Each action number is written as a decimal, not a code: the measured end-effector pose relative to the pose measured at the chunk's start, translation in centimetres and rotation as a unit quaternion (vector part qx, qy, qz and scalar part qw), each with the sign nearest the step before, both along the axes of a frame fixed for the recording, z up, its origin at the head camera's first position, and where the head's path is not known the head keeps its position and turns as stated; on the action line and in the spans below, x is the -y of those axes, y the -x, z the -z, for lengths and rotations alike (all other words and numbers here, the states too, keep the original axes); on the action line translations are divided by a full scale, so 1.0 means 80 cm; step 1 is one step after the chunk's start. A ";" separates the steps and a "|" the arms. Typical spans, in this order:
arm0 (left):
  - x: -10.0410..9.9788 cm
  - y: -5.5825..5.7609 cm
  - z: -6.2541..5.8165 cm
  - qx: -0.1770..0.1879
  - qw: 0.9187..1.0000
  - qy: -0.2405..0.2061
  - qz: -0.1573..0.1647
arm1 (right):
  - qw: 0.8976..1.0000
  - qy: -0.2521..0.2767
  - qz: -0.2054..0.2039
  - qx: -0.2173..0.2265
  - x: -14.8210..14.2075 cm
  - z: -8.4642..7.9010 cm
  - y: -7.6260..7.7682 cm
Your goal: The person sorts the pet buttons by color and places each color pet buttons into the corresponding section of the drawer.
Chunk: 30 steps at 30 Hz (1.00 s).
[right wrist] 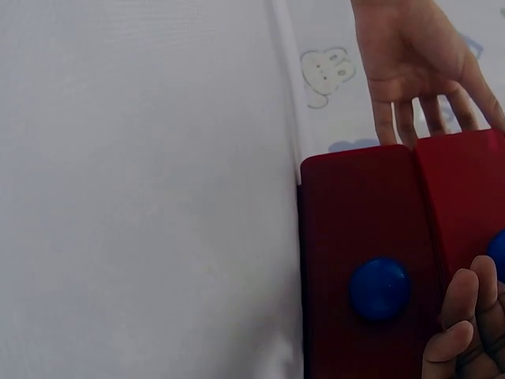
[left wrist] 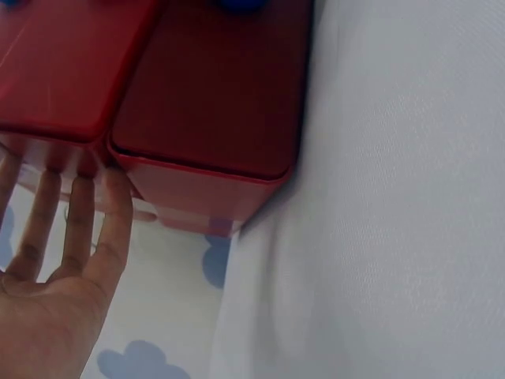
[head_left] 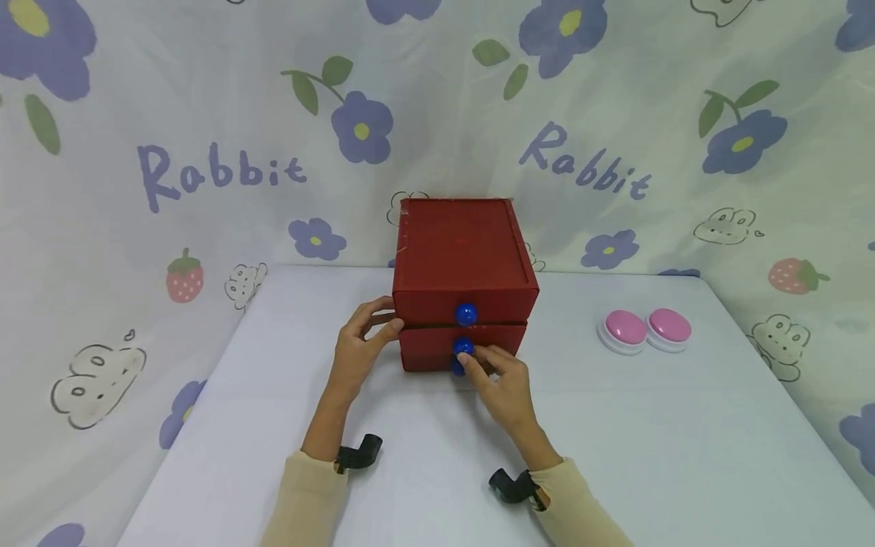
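Observation:
A red box of two stacked drawers (head_left: 465,247) stands in the middle of the table, with a round blue knob (head_left: 466,314) on its upper front. My left hand (head_left: 357,346) rests with extended fingers (left wrist: 79,221) against the upper drawer's left side, its thumb at the front corner. At the lower front, my right hand (head_left: 506,387) pinches a round blue piece (head_left: 462,346) between thumb and fingers. Below that piece, another blue knob (right wrist: 379,288) sits on the lower drawer front (right wrist: 355,213), partly hidden by the thumb in the head view.
Two pink push buttons, a left one (head_left: 625,327) and a right one (head_left: 669,325), with white bases stand side by side on the right of the white table (head_left: 718,456). A patterned curtain (head_left: 437,91) hangs behind the box.

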State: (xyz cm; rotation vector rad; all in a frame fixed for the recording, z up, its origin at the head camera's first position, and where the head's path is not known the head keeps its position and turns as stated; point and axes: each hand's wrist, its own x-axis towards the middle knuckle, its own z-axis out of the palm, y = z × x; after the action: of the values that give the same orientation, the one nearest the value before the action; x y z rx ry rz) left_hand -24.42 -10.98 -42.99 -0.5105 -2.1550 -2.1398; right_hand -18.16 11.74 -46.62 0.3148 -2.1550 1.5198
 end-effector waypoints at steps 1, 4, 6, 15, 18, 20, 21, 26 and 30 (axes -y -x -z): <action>0.000 0.000 0.000 0.001 1.000 0.001 -0.001 | 1.000 -0.002 0.002 0.001 0.001 -0.006 -0.002; 0.000 0.000 0.001 0.005 1.000 0.006 0.000 | 1.000 -0.004 0.006 -0.001 0.003 -0.019 -0.006; -0.001 0.000 0.003 0.007 1.000 0.007 0.002 | 1.000 0.000 0.009 0.004 0.003 -0.022 -0.006; 0.001 0.000 0.007 0.008 1.000 0.008 -0.005 | 0.999 0.017 0.010 0.027 -0.005 0.017 0.012; 0.001 -0.001 0.005 0.012 1.000 0.006 -0.005 | 0.998 0.015 0.020 0.059 -0.010 0.032 0.017; 0.001 -0.001 0.005 0.014 1.000 0.004 -0.004 | 0.996 0.010 0.023 0.090 -0.012 0.035 0.016; 0.001 -0.001 0.005 0.014 1.000 0.003 -0.004 | 0.995 0.007 0.022 0.102 -0.014 0.036 0.016; 0.001 0.000 0.004 0.008 1.000 -0.001 -0.002 | 0.988 -0.022 0.030 0.150 -0.018 0.041 0.017; 0.000 0.002 0.003 0.003 1.000 0.000 -0.001 | 0.978 -0.038 0.009 0.204 -0.018 0.046 0.020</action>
State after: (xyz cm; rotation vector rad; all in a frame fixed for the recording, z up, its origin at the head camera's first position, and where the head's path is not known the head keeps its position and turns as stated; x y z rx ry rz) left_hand -24.60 -11.02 -43.22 -0.5020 -2.1569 -2.1432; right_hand -19.80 13.18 -50.32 0.0031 -2.5234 1.6042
